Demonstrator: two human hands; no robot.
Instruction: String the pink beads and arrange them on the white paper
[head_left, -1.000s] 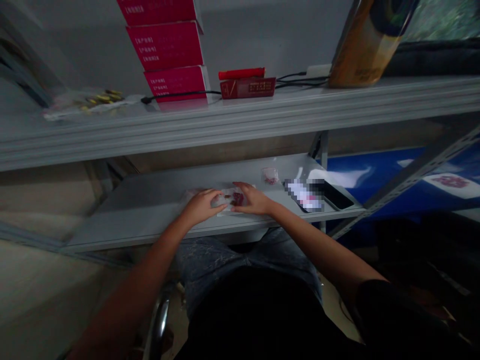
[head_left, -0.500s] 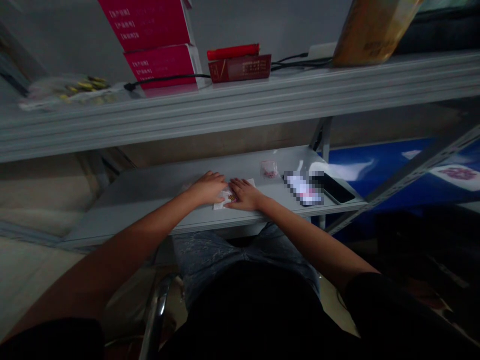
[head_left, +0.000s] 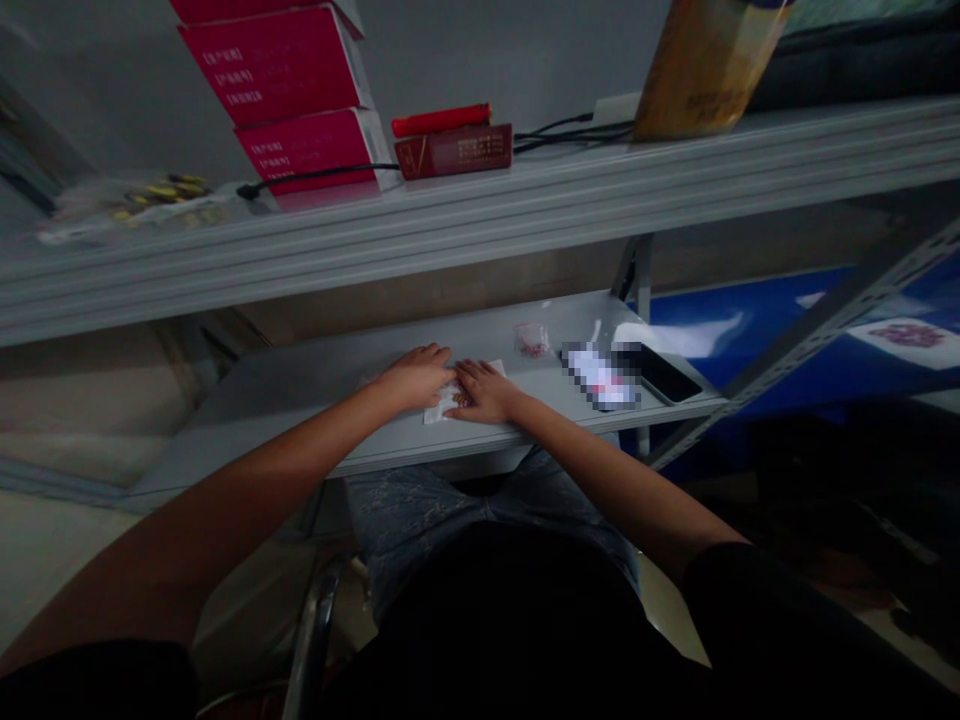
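A small white sheet or bag with several tiny dark and pinkish pieces on or in it lies on the grey lower shelf. My right hand rests flat over its right part, fingers stretched out and pointing left and away from me. My left hand lies at its left side, palm down, fingers apart. Its fingertips are close to those of the right hand. Both hands partly hide the white sheet and the pieces. Whether the sheet is paper or plastic I cannot tell.
Right of my hands are a small clear bag with reddish bits, a lit phone and a dark phone. The upper shelf carries pink boxes, a dark red box, a red cylinder and a golden pouch.
The camera view has shifted slightly, so the upper-shelf things appear further left and lower. My right hand has moved slightly left over the white sheet, covering more of the pieces. The left hand stays nearly still.
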